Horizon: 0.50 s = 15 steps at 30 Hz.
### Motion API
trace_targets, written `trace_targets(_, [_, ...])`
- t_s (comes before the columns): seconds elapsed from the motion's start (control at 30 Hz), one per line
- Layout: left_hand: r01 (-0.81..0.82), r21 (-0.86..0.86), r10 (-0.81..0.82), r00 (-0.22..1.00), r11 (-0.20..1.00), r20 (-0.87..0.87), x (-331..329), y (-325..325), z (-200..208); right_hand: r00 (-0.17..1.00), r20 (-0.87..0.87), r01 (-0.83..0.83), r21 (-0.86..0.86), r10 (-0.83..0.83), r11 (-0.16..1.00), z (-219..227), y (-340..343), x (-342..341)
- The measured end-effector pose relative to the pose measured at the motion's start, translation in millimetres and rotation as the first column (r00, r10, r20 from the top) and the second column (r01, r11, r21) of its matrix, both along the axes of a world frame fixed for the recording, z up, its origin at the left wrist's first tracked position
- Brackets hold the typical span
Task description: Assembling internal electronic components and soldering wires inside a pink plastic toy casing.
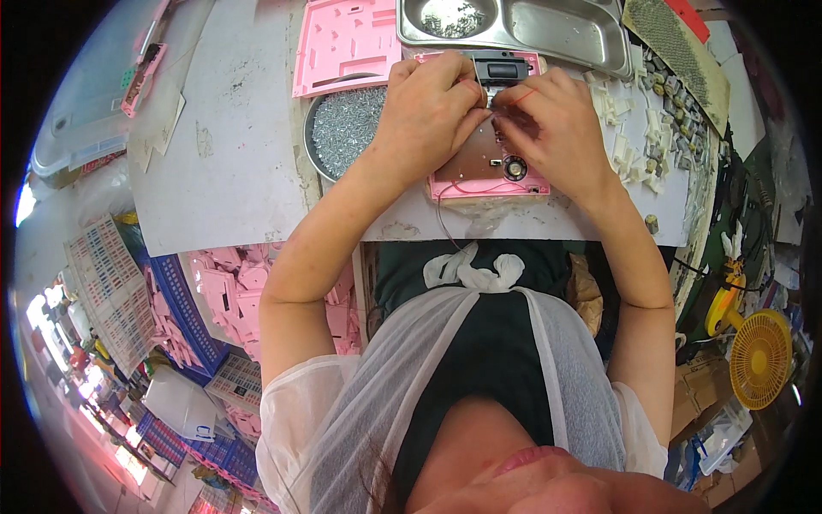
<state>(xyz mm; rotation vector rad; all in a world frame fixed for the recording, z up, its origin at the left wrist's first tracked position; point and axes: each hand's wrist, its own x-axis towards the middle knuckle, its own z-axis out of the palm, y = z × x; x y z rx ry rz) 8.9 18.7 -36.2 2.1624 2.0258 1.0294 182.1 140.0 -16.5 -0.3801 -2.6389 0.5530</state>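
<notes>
Both my hands work over a pink plastic housing (538, 185) at the table's near edge. Inside it lies a brown board (473, 157), with a small round speaker (515, 168) at its lower right and a black rectangular part (502, 70) at the top. My left hand (435, 107) is closed in a pinch above the board's upper middle. Fingertip to fingertip with it, my right hand (555, 124) is pinched too. A thin red wire (524, 95) crosses the right fingers. What either pinch holds is too small to make out.
Left of the housing stands a round bowl of small screws (347, 128), below a pink panel (347, 43). A steel compartment tray (565, 34) is behind. White plastic pieces (655, 137) and small metal parts (676, 103) lie at right. Pink parts (240, 291) fill containers below.
</notes>
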Motion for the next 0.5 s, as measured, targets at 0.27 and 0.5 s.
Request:
trace_targets(0.27, [0.131,0.118,-0.150,0.973,0.984,0.174,-12.9,-3.0,-6.4,0.999,0.046,0.005,0.157,-0.012,0.988,-2.8,-2.5,-10.5])
trace_targets(0.5, [-0.266,0.150,0.246,0.959,0.952,0.140,10.3,-8.4,-5.8,0.994,-0.097,0.057,0.047,-0.052,0.997,-8.3,-10.6,-8.1])
